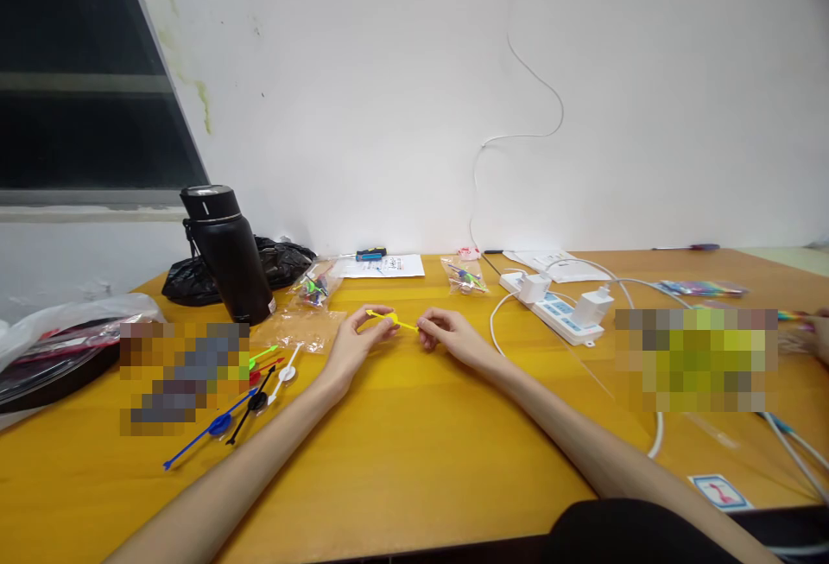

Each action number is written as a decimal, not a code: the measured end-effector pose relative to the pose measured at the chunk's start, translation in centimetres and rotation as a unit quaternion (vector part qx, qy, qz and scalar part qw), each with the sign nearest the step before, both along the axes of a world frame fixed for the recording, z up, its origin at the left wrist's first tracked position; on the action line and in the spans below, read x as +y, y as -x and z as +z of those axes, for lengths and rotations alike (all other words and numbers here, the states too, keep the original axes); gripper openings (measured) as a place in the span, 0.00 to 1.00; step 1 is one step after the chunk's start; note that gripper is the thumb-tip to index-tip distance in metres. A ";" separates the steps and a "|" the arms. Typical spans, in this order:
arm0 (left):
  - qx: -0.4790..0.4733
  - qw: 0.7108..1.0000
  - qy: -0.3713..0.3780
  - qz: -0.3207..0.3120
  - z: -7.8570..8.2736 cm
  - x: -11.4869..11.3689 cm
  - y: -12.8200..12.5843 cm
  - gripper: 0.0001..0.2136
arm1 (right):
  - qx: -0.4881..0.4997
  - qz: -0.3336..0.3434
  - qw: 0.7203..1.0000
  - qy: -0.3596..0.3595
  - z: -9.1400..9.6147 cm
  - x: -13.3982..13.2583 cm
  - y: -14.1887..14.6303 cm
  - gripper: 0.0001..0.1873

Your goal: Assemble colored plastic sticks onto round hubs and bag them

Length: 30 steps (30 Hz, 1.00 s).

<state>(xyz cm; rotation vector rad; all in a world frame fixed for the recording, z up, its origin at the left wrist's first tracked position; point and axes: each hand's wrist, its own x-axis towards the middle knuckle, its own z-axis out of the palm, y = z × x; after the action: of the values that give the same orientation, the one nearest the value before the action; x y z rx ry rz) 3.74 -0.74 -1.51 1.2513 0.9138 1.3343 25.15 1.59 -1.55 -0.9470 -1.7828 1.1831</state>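
Note:
A yellow arrow spinner (393, 319) with a round hub spans the gap between my two hands above the table. The fingers of my left hand (358, 345) are closed on it near the hub, with the arrow tip sticking out to the left. My right hand (457, 336) pinches its other end. To the left of my left forearm lie more arrow spinners: a white spinner (287, 373), a black spinner (257, 402) and a blue spinner (218, 425). Beside them, a red spinner (255, 377) and a green spinner (263, 355) are partly hidden by a blurred patch.
A black bottle (231, 262) stands at the left. Small plastic bags (465, 276) of spinners lie further back. A white power strip (558, 315) with chargers and cables sits on the right. Another person's hand (821, 335) shows at the right edge.

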 end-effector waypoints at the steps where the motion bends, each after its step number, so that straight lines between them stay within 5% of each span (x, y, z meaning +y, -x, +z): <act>1: -0.002 1.000 0.005 -0.001 0.0 0.0 0.0 0.20 | 0.005 0.000 1.000 -0.001 0.0 0.1 0.0 0.23; 13: 0.078 0.996 -0.023 -0.022 1.7 -1.0 0.5 0.20 | -0.022 0.049 0.999 0.000 0.1 -0.4 0.0 0.24; 19: 0.166 0.985 -0.031 -0.017 2.8 -2.5 3.4 0.20 | -0.033 0.052 0.998 -0.005 -0.3 -0.2 -0.1 0.25; 26: 0.442 0.895 -0.051 -0.024 5.5 -7.5 9.9 0.14 | -0.041 0.062 0.997 -0.011 -0.6 0.1 -0.2 0.23; 30: 0.532 0.845 -0.034 -0.032 5.7 -9.3 12.4 0.14 | -0.047 0.061 0.997 -0.009 -0.5 0.0 -0.2 0.22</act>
<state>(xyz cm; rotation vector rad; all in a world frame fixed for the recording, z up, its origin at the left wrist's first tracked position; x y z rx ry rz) -8.68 -10.08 4.15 2.1025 1.5467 0.5187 25.34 1.62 -2.09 -0.9072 -1.9474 1.2123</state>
